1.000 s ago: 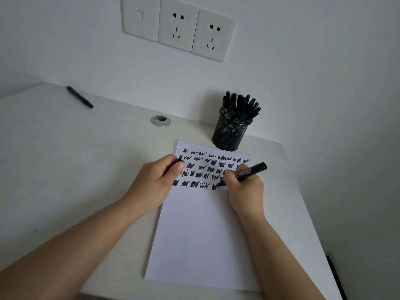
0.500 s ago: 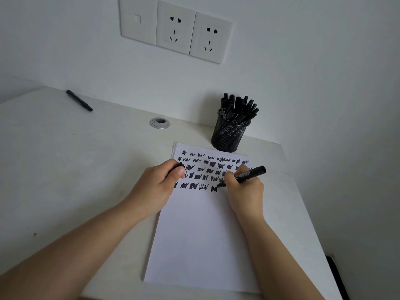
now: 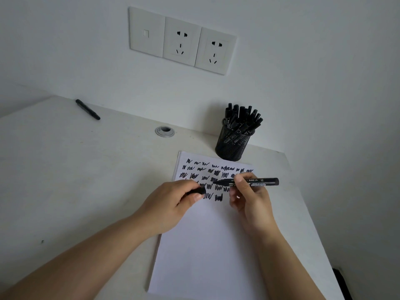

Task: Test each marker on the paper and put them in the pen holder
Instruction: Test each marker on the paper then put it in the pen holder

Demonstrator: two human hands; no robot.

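My right hand [image 3: 249, 198] pinches an uncapped black marker [image 3: 259, 182], held level above the white paper [image 3: 207, 245] with its tip pointing left. A black cap [image 3: 198, 190] sits gripped in my left hand [image 3: 171, 204], a short way left of the marker's tip. Rows of black test scribbles [image 3: 216, 176] cover the paper's top part. The black mesh pen holder [image 3: 233, 144] stands just beyond the paper, packed with several black markers [image 3: 242, 118]. One more black marker [image 3: 87, 109] lies at the desk's far left, by the wall.
A round metal cable grommet [image 3: 165, 131] is set in the white desk [image 3: 75, 169] left of the holder. Wall sockets [image 3: 181, 41] hang above. The desk's right edge [image 3: 307, 208] runs close beside the paper.
My right hand lifted the marker's tip off the paper and turned the marker level. My left hand, with the cap, shifted slightly toward the tip. A new scribble ends the bottom row.
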